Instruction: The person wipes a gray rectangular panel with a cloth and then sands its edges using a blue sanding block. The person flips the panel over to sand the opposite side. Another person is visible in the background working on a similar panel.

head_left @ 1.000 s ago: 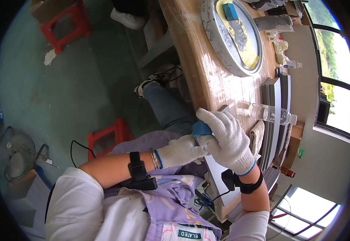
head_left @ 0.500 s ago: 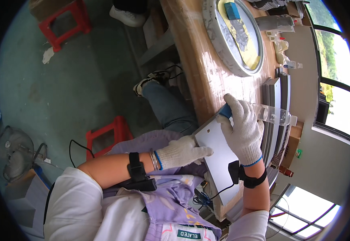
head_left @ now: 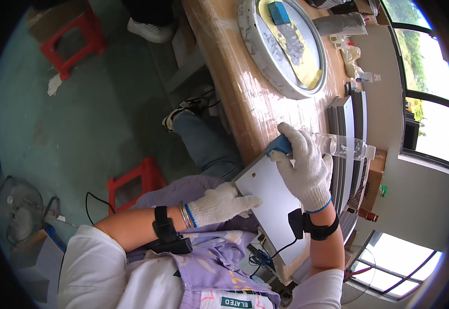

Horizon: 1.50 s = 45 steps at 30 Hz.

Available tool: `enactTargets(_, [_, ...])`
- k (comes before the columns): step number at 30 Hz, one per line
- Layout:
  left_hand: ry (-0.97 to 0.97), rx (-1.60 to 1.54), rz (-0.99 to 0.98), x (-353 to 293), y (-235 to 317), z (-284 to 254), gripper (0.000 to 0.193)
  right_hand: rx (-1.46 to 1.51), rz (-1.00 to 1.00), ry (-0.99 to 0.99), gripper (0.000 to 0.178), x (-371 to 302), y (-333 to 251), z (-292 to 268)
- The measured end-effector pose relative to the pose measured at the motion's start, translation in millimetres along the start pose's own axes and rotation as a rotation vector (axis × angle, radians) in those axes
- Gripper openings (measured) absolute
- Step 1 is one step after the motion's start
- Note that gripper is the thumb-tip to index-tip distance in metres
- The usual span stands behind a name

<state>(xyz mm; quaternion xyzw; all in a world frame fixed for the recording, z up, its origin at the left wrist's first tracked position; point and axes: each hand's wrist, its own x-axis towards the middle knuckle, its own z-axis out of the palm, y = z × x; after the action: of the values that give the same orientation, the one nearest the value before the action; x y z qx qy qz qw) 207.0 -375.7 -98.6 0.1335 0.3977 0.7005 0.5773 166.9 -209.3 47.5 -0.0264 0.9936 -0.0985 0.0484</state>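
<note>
A flat white panel (head_left: 268, 191) with a small hole near one corner lies in front of me, partly over the table's near edge. My left hand (head_left: 221, 203), in a white knitted glove, grips its left edge with the thumb on top; the fingers beneath are hidden. My right hand (head_left: 307, 172), gloved alike, pinches a blue sponge block (head_left: 279, 146) between thumb and fingers at the panel's far edge. Just right of that hand lies a clear plastic bottle (head_left: 345, 147) on its side.
On the wrapped table (head_left: 219, 51), a round white tray (head_left: 250, 49) holds a yellow sheet (head_left: 307, 72) smeared grey and another blue block (head_left: 278, 13). Stacked panels (head_left: 341, 116) stand along the right side. Red stools (head_left: 137, 180) are on the floor at left.
The whole view has shifted, so the table and tray appear farther left. The blue block has turned and more of it shows. Both hands keep their grips.
</note>
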Motion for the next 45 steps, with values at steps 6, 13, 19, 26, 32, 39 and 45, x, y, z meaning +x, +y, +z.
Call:
enactTargets(6, [-0.012,-0.062,0.014,3,-7,0,0.048,-0.04,0.171,0.153,0.045,8,28,3])
enactTargets(13, [-0.057,-0.138,-0.016,0,2,-2,0.039,0.021,0.17,0.14,0.043,4,28,3])
enactTargets(19, [-0.008,-0.191,0.044,-3,5,0,0.039,0.096,0.22,0.114,0.042,1,30,1])
enactTargets(26, [-0.002,-0.173,0.033,-5,11,-2,0.041,0.143,0.297,0.127,0.041,1,23,1])
enactTargets(32, [-0.021,-0.223,0.036,-4,7,-1,0.042,0.041,0.165,0.212,0.041,-1,34,10])
enactTargets(39, [-0.039,-0.216,0.028,-2,8,-3,0.039,-0.047,0.184,0.173,0.043,-1,32,7])
enactTargets(45, [-0.027,-0.198,0.031,-2,6,0,0.039,-0.087,0.001,0.147,0.051,-4,10,8])
